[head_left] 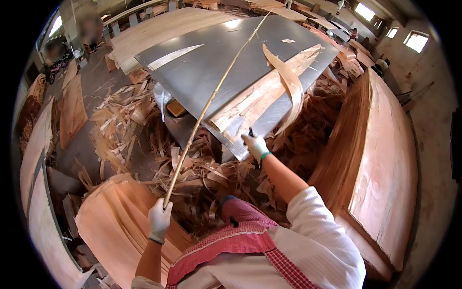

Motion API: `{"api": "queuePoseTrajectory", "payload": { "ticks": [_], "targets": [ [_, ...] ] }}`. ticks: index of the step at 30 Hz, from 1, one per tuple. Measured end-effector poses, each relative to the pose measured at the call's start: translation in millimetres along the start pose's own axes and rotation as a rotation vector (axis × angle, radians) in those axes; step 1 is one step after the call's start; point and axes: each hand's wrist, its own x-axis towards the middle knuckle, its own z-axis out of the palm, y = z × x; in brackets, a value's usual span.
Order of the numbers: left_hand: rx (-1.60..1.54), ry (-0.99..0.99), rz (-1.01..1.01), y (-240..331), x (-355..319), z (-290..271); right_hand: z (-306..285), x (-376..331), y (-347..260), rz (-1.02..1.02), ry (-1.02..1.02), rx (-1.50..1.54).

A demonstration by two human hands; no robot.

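My left hand (pixel 159 217), in a white glove, is closed round the near end of a long thin wooden stick (pixel 210 100). The stick slants away across the metal-topped table (pixel 192 72) to its far edge. At the table's near corner, my gloved right hand (pixel 255 146) is closed on a small dark tool (pixel 250 131), mostly hidden by the fingers. Just beyond that hand lies a long pale strip of wood veneer (pixel 260 91) with ragged edges. A curved veneer strip (pixel 290 86) crosses over it and hangs past the table's right edge.
Veneer scraps (pixel 127 111) heap on the floor around the table. A tall stack of veneer sheets (pixel 380 164) stands at right, another stack (pixel 113 212) at lower left. A large pale sheet (pixel 168 31) lies behind the table. Blurred people (pixel 90 29) are at far left.
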Motion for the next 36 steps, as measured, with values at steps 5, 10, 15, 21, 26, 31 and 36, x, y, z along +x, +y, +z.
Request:
{"api": "queuePoseTrajectory", "payload": {
  "ticks": [5, 10, 15, 21, 26, 31, 36],
  "targets": [
    [0.09, 0.043, 0.029, 14, 75, -16, 41, 165, -30, -0.04, 0.345, -0.073],
    [0.026, 0.038, -0.067, 34, 154, -30, 85, 238, -55, 0.123, 0.317, -0.292],
    [-0.012, -0.01, 0.018, 33, 244, -27, -64, 323, 0, 0.064, 0.768, -0.459],
    [0.108, -0.065, 0.06, 3, 318, -53, -162, 192, 31, 0.535, 0.85, -0.564],
    [-0.087, -0.143, -0.009, -30, 417, -61, -62, 53, 170, 0.987, 0.783, -0.505],
    [-0.069, -0.225, 0.039, -60, 506, -108, 217, 57, 140, 0.94, 0.498, -0.344],
    [-0.099, -0.232, 0.128, -116, 596, -190, 277, 105, 61, 0.797, 0.635, -0.275]
  ]
}}
